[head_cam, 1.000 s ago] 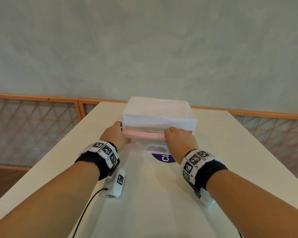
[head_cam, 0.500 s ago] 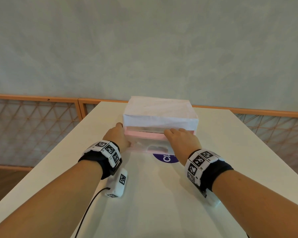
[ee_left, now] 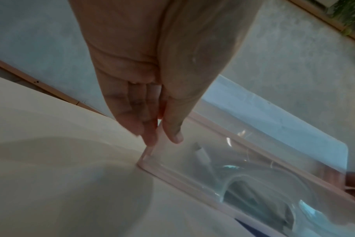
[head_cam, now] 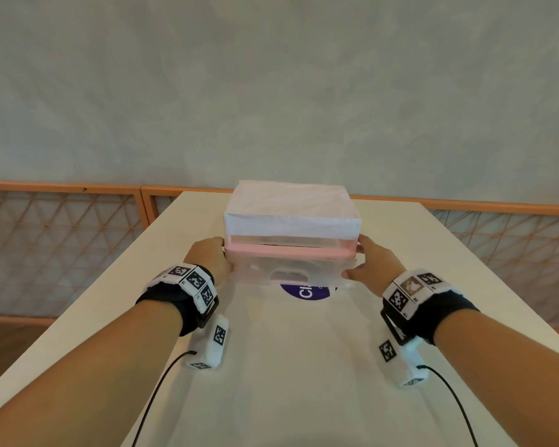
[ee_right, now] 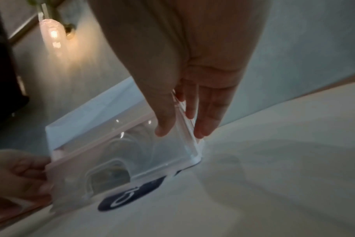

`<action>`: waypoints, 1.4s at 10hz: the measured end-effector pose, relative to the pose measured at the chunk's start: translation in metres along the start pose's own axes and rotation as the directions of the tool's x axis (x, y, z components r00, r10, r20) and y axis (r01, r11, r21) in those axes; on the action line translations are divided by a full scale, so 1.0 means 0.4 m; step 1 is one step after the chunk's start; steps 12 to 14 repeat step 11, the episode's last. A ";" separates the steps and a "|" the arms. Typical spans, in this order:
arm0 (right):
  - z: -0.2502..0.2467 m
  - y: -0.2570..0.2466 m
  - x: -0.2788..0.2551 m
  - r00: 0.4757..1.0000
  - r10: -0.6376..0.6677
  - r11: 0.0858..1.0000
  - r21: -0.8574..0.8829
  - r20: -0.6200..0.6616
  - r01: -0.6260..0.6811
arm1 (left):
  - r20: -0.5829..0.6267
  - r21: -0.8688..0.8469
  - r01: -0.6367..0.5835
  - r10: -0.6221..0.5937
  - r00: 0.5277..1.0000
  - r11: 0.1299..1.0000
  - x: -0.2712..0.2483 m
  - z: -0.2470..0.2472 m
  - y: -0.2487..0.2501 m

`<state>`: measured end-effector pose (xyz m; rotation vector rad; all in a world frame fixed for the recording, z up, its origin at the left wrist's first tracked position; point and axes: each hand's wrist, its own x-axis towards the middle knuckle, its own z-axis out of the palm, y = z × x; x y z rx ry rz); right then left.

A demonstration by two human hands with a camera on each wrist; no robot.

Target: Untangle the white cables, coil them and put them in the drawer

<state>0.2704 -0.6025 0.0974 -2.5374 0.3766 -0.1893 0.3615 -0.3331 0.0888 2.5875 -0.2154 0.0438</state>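
Head view: left hand (head_cam: 211,258) and right hand (head_cam: 370,266), fingers straight, pinch the drawer (head_cam: 291,269) corners. Coiled cables (ee_right: 132,144) lie inside. Drawer likely light, slick, thin-walled; hold by side edges.

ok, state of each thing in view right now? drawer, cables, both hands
drawer: partly pulled out of its white-wrapped case, not shut
white cables: coiled, lying inside the drawer
left hand: fingers straight, holding the drawer's left front corner between thumb and fingers
right hand: fingers straight, holding the drawer's right front corner the same way
table: bears the case; a blue round logo shows under the drawer front
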 end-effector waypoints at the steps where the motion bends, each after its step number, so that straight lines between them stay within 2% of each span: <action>1: 0.006 0.002 0.035 1.000 0.013 1.000 0.028 -0.018 -0.013 | 0.013 0.027 -0.022 0.021 1.000 0.999 0.009 0.000 -0.001; 4: 0.015 0.016 0.058 0.998 -0.006 1.000 0.021 -0.060 0.007 | 0.002 0.112 -0.028 0.028 1.000 0.993 0.042 0.005 -0.015; 7: 0.008 0.028 0.046 1.000 0.004 1.000 0.024 0.015 -0.005 | 0.059 0.080 -0.026 0.022 0.998 0.996 0.044 0.014 -0.028; 8: 0.002 0.033 0.059 0.995 0.059 0.998 -0.010 0.083 -0.059 | 0.111 0.084 0.034 -0.044 0.993 0.996 0.045 0.006 -0.023; 9: -0.019 0.039 0.045 0.967 0.180 0.983 -0.060 0.180 -0.172 | 0.216 0.111 0.145 -0.166 0.962 0.983 0.018 -0.005 -0.035; 10: -0.061 0.045 0.000 0.934 0.253 0.966 -0.115 0.253 -0.231 | 0.299 0.112 0.240 -0.263 0.917 0.964 -0.032 -0.032 -0.059; 11: -0.115 0.044 -0.081 0.910 0.284 0.958 -0.129 0.302 -0.256 | 0.399 0.086 0.273 -0.285 0.872 0.958 -0.125 -0.067 -0.063; 14: -0.115 0.044 -0.081 0.910 0.284 0.958 -0.129 0.302 -0.256 | 0.399 0.086 0.273 -0.285 0.872 0.958 -0.125 -0.067 -0.063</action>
